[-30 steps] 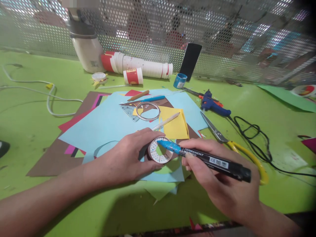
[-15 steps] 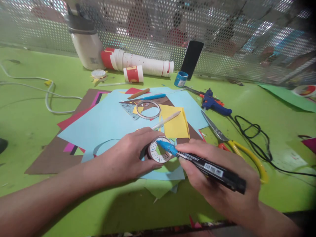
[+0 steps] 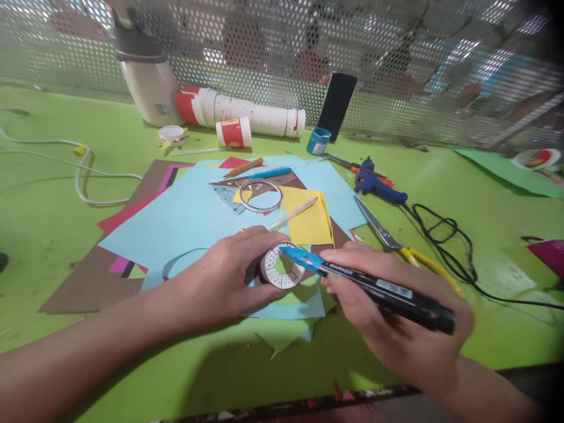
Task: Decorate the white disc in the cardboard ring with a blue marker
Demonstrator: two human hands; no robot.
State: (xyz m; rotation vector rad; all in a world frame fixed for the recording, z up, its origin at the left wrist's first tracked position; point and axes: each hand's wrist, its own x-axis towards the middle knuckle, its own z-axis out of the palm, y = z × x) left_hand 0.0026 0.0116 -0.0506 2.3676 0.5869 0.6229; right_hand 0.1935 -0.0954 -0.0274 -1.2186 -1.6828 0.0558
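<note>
My left hand (image 3: pixel 240 267) curls round a small white paper ring (image 3: pixel 269 271) with a greenish centre, black dividing lines and blue dots. Held in my right hand (image 3: pixel 396 311) is a permanent marker (image 3: pixel 392 296) with a black barrel and a blue front end. Its tip rests at or just over the ring's upper rim; I cannot tell if it touches. Below the ring lie light blue paper (image 3: pixel 304 308) and green paper pieces. Just beyond my hands are a white pencil (image 3: pixel 293 214), a yellow paper square (image 3: pixel 311 226) and a thin round hoop (image 3: pixel 261 210).
Yellow-handled scissors (image 3: pixel 388 238) and a blue glue gun (image 3: pixel 379 187) with a black cord lie at the right. Paper cups (image 3: pixel 255 117), a large bottle (image 3: pixel 152 88), a phone (image 3: pixel 337 106) and a blue jar (image 3: pixel 318 141) stand or lie along the perforated screen.
The marker has tilted flatter, and my right hand has shifted slightly right with it. My left hand still grips the ring. The whole view has moved a little.
</note>
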